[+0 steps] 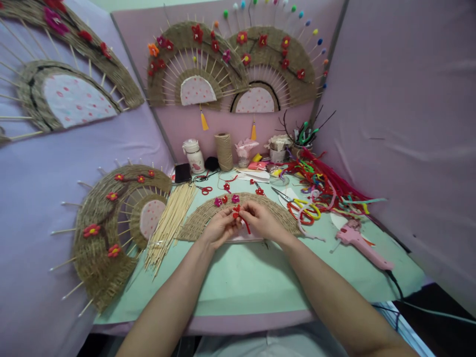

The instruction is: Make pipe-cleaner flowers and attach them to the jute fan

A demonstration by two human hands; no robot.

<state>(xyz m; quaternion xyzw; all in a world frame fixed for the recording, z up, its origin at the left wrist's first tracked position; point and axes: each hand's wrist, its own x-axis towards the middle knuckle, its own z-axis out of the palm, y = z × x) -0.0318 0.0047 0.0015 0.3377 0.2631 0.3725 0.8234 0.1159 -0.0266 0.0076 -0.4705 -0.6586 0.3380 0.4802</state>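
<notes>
Between the fingertips of both hands is a small red pipe-cleaner flower (236,210), with a red stem (246,226) hanging down to the right. My left hand (221,226) pinches it from the left, and my right hand (262,220) pinches it from the other side. Beneath them lies a twine-wrapped fan (201,218), partly covered by the hands. Along its upper edge sit magenta flowers (218,202) and red ones (259,192).
Thin wooden sticks (171,223) lie left, beside a decorated fan (96,213). Scissors (305,208), a pink glue gun (366,248) and a pile of coloured pipe cleaners (327,173) occupy the right. A twine spool (224,151) and white bottle (193,156) stand at the back.
</notes>
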